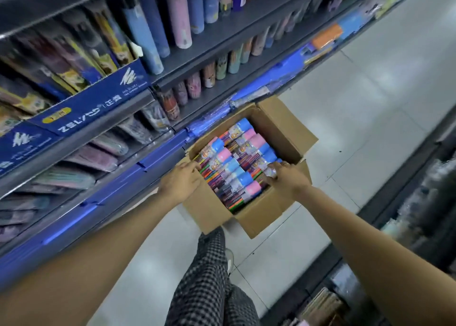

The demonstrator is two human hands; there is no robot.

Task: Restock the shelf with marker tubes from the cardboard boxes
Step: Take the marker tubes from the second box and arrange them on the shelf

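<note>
An open cardboard box stands on the floor against the foot of the shelf unit. It is packed with marker tubes lying flat, clear bodies with blue and pink caps. My left hand reaches into the box's left side, fingertips on the tube ends there. My right hand is at the box's near right corner, its fingers curled over the end of a tube. The shelf above holds a row of upright tubes.
Blue display cartons of pencil sets fill the left shelves. Tall tubes stand on the upper shelf. My leg in checked trousers stands before the box. Tiled floor stretches right, edged by another dark shelf unit.
</note>
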